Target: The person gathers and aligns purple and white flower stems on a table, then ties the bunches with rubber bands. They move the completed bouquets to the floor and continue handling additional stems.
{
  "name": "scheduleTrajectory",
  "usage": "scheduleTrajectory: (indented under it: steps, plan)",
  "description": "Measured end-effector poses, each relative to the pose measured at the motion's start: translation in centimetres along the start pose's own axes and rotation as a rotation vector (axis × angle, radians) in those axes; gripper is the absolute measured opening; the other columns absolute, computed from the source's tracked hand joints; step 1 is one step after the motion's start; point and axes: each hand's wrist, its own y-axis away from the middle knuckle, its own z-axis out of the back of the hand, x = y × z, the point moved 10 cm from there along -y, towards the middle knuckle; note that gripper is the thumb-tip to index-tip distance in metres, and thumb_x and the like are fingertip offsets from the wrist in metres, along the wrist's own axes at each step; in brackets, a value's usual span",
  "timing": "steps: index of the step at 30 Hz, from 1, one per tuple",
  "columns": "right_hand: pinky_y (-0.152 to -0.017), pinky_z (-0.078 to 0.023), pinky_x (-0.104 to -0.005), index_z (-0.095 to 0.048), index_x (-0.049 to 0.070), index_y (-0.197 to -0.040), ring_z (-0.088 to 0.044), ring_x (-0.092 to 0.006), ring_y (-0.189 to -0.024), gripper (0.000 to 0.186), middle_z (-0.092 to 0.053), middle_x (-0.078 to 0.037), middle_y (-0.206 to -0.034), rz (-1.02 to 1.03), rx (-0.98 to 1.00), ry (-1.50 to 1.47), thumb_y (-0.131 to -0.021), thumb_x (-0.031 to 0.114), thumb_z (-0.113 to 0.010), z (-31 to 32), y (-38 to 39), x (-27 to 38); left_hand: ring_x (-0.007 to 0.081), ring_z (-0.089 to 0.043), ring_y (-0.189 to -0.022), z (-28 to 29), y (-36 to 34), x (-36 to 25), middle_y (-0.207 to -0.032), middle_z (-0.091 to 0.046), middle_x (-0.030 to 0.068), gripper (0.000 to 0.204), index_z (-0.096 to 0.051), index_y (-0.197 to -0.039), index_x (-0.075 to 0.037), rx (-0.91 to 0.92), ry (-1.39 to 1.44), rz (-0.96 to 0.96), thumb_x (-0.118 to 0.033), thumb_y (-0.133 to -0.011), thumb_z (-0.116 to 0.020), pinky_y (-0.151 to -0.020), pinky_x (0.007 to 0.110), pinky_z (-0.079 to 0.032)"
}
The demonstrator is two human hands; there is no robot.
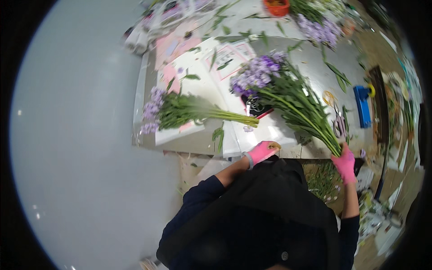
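Note:
My right hand, in a pink glove, is closed round the lower stem ends of a large bunch of purple flowers. The bunch slants across the table, its leafy green stems running down to my fist and its blooms toward the far left. My left hand, also gloved in pink, is at the table's front edge with its fingers curled; what they hold, if anything, is hidden. A smaller bunch of pale purple flowers lies on the left, its cut stems pointing right, a little beyond my left hand.
Scissors and a blue tape dispenser lie on the right of the table. Printed sheets and loose leaves are scattered about. An orange container and more purple flowers are at the back. Cut greenery lies below the front edge.

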Motion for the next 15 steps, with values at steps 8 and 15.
scheduleTrajectory:
  steps: [8, 15]
  plan:
    - [-0.052, -0.038, -0.0209, -0.049, 0.003, -0.088, -0.043, -0.0064, -0.057, 0.022, -0.047, 0.001, -0.065, 0.039, 0.102, -0.441, -0.069, 0.007, -0.059, 3.2, -2.6, 1.6, 0.0135, -0.056, -0.088, 10.7, 7.0, 10.0, -0.093, -0.060, 0.0059, 0.029, -0.055, -0.105, -0.001, -0.829, 0.554, 0.104, -0.020, -0.083, -0.056, -0.076, 0.025, -0.043]
    - [-0.053, -0.039, -0.0205, -0.050, 0.000, -0.091, -0.045, -0.0069, -0.059, 0.025, -0.051, -0.002, -0.069, 0.179, 0.077, -0.478, -0.070, 0.009, -0.060, 0.2, -7.2, 12.9, 0.0148, -0.054, -0.097, 10.7, 7.1, 9.9, -0.107, -0.056, 0.0075, 0.043, -0.048, -0.116, -0.004, -0.689, 0.789, 0.147, -0.029, -0.083, -0.056, -0.082, 0.026, -0.040]
